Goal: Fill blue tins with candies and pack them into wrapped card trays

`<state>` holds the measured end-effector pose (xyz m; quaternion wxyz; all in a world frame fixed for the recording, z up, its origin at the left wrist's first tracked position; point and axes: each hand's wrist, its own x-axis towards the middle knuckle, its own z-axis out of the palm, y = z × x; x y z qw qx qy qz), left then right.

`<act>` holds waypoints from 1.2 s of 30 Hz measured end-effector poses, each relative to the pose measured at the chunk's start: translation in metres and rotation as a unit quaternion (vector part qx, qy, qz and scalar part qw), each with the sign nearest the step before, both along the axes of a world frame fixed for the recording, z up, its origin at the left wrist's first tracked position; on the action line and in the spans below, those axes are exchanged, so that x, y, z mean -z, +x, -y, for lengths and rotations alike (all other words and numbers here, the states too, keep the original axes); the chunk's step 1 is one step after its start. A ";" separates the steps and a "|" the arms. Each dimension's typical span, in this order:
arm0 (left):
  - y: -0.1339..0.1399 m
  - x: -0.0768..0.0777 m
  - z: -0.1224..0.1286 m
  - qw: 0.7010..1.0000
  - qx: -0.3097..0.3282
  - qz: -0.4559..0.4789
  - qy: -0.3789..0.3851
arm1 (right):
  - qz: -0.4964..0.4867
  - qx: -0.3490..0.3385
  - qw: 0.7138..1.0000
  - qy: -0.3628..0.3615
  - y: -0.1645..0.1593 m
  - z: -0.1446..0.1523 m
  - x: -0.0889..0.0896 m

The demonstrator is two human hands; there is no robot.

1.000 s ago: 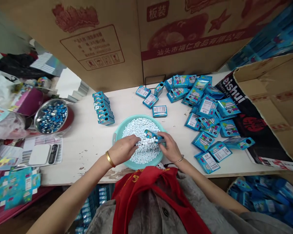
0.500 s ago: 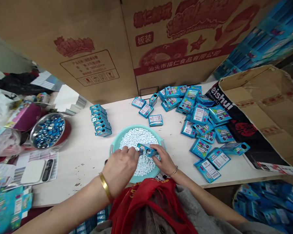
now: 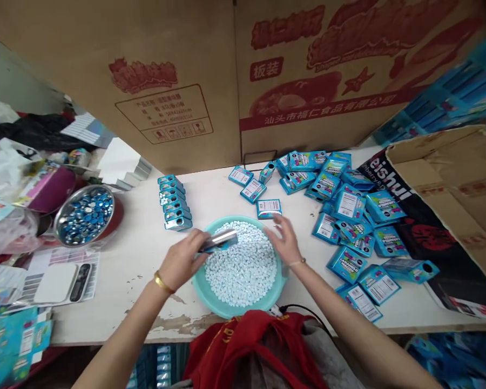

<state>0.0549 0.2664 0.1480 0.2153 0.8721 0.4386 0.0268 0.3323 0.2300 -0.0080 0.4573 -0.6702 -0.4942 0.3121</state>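
Note:
My left hand (image 3: 185, 253) is closed round a shiny metal scoop (image 3: 223, 237), held tilted above the left side of a teal bowl (image 3: 200, 292). A blue patch shows under the scoop; whether it is a small box or a reflection, I cannot tell. Small pale candies (image 3: 243, 275) fill much of the bowl. Over the bowl's right rim, my right hand (image 3: 284, 243) has its fingers apart, slightly blurred, with nothing visible in them. Its fingertips are close to a blue candy box (image 3: 269, 208) lying just behind the bowl. Left of the bowl stands a row of blue boxes (image 3: 175, 202), holes facing up.
Many blue boxes (image 3: 348, 205) lie heaped at the right beside an open carton (image 3: 445, 178). Large cardboard boxes (image 3: 178, 65) wall off the back. On the left are a metal bowl of blue-and-silver pieces (image 3: 87, 216) and a white scale (image 3: 56, 283). A black cable (image 3: 308, 308) lies near the front edge.
My hands have moved apart. My right hand has let go of the small box and moved right toward the lying boxes. My left hand has shifted left with the scoop. The view has shifted slightly.

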 end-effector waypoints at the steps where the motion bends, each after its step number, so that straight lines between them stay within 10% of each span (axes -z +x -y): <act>1: -0.014 -0.002 -0.004 0.999 -0.035 0.016 0.018 | 0.022 0.067 0.996 -0.046 0.011 -0.016 0.014; 8: -0.100 0.036 -0.021 0.977 -0.205 -0.042 0.044 | 0.120 0.157 0.961 -0.194 0.034 -0.084 0.084; 17: -0.126 0.117 -0.040 0.971 -0.200 -0.121 -0.039 | 0.218 0.004 0.952 -0.215 0.038 -0.089 0.085; 22: -0.128 0.141 -0.043 0.970 -0.201 -0.136 -0.025 | 0.130 -0.008 0.945 -0.299 0.061 -0.087 0.068; 27: -0.127 0.138 -0.029 0.960 -0.263 -0.081 0.053 | 0.061 -0.010 0.976 -0.207 0.071 -0.074 0.044; 31: -0.104 0.113 -0.012 0.962 -0.251 0.030 0.097 | 0.157 -0.121 0.976 -0.094 0.070 -0.042 -0.010; 36: -0.051 0.093 0.026 0.988 -0.109 -0.007 -0.106 | 0.141 -0.373 0.915 -0.067 0.046 0.031 -0.093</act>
